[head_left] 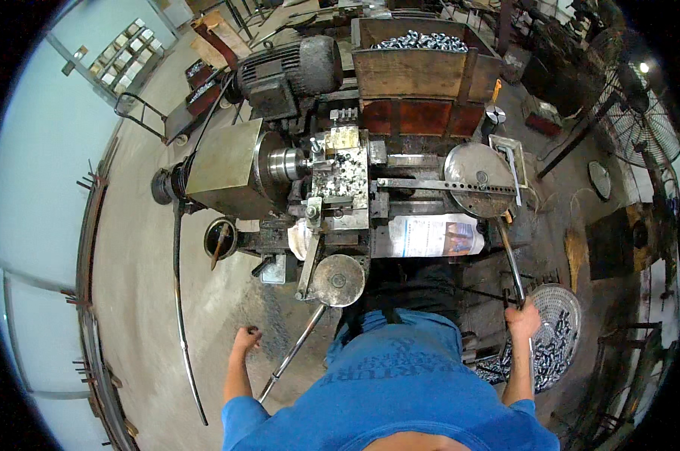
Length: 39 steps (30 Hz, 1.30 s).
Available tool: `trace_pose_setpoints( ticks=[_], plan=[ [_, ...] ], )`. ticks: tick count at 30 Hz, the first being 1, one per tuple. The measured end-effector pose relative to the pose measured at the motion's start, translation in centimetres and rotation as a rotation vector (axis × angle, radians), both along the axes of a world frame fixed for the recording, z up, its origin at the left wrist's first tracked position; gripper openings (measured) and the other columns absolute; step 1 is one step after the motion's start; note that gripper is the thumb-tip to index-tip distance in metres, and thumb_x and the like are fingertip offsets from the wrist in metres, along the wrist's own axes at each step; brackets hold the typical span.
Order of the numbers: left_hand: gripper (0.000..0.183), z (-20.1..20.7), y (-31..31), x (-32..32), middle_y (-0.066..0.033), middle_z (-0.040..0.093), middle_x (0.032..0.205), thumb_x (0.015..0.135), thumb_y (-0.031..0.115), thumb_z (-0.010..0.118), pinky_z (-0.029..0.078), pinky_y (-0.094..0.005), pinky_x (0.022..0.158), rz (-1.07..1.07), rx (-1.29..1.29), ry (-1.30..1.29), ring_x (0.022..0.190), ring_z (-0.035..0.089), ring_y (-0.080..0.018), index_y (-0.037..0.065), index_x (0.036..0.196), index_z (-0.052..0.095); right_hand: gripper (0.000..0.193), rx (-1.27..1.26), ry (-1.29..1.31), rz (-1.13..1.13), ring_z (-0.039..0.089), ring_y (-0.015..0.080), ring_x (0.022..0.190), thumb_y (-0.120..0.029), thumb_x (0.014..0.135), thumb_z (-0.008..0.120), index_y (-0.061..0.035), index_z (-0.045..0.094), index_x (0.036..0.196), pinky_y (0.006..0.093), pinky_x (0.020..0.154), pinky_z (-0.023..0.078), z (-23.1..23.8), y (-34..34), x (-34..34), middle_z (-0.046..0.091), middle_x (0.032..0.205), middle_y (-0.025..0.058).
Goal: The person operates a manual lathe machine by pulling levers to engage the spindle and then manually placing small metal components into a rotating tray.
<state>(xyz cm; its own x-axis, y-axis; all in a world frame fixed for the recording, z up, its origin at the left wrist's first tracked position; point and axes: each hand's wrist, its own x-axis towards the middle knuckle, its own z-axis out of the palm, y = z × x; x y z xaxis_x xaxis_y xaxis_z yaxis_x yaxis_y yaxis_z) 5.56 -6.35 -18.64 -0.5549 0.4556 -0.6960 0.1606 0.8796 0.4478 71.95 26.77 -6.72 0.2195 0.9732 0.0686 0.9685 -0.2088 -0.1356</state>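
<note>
While the left hand (247, 338) hangs half-curled, contents unclear, its sleeve (243, 419) could snag if the left lever (277, 374) swings; chuck (283, 164), if spinning, might fling swarf (347, 174); right hand (524, 319) grips the right lever (511, 259) near the basket (563, 300), where a slip could bruise knuckles.

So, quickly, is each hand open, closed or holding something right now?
Left hand: fingers partly curled; whether it holds something small cannot be told.
Right hand: closed around the metal lever.
</note>
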Motion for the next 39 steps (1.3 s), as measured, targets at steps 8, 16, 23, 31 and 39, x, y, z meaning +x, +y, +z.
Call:
trace_pose_setpoints(
  ticks=[8, 16, 23, 31, 39],
  plan=[
    [0.036, 0.0, 5.1, -1.1, -0.0150, 0.065, 0.077, 0.075, 0.014, 0.063, 0.049, -0.0314, 0.055, -0.094, 0.020, 0.150, 0.057, 0.064, -0.0187, 0.000, 0.108, 0.058, 0.035, -0.076, 0.101, -0.071, 0.056, 0.0444, 0.070, -0.027, 0.056, 0.057, -0.0028, 0.056, 0.082, 0.0515, 0.064, 0.043, 3.0, -0.4, -2.7, 0.059, 0.071, 0.0251],
    [0.035, 2.1, 5.5, -1.0, -0.0170, 0.064, 0.076, 0.076, 0.010, 0.062, 0.050, -0.0299, 0.052, -0.070, 0.070, 0.110, 0.053, 0.062, -0.0189, -0.003, 0.108, 0.056, 0.043, -0.075, -0.115, -0.027, 0.059, 0.0380, 0.069, -0.033, 0.063, 0.063, -0.0063, 0.058, 0.096, 0.0473, 0.062, 0.047, 1.0, 4.6, 2.4, 0.062, 0.079, 0.0182],
    [0.037, 3.2, 10.3, -4.7, -0.0188, 0.064, 0.082, 0.075, 0.015, 0.063, 0.051, -0.0350, 0.059, -0.152, 0.118, 0.280, 0.063, 0.064, -0.0242, -0.001, 0.107, 0.056, 0.048, -0.046, -0.362, -0.138, 0.046, 0.0290, 0.110, -0.025, 0.069, 0.059, -0.0077, 0.054, 0.113, 0.0469, 0.090, 0.034, 4.0, 20.0, 5.5, 0.053, 0.115, 0.0130],
    [0.037, 4.1, 17.0, -4.5, -0.0194, 0.060, 0.093, 0.079, 0.028, 0.057, 0.048, -0.0426, 0.073, -0.509, 0.033, 0.797, 0.085, 0.059, -0.0347, 0.006, 0.108, 0.053, 0.078, 0.373, -0.155, 0.205, 0.031, 0.0315, 0.125, -0.020, 0.057, 0.064, -0.0057, 0.037, 0.128, 0.0457, 0.106, 0.019, 0.7, 16.0, -2.0, 0.036, 0.133, 0.0181],
    [0.042, -7.6, 18.1, 0.6, -0.0164, 0.063, 0.084, 0.075, 0.045, 0.058, 0.050, -0.0434, 0.064, 0.032, 0.083, 0.934, 0.075, 0.062, -0.0341, 0.005, 0.084, 0.057, 0.046, 0.214, 0.226, 0.183, 0.041, 0.0388, 0.114, -0.013, 0.055, 0.059, -0.0023, 0.061, 0.099, 0.0407, 0.097, 0.034, -1.6, 9.0, -3.4, 0.043, 0.126, 0.0224]
  ],
)
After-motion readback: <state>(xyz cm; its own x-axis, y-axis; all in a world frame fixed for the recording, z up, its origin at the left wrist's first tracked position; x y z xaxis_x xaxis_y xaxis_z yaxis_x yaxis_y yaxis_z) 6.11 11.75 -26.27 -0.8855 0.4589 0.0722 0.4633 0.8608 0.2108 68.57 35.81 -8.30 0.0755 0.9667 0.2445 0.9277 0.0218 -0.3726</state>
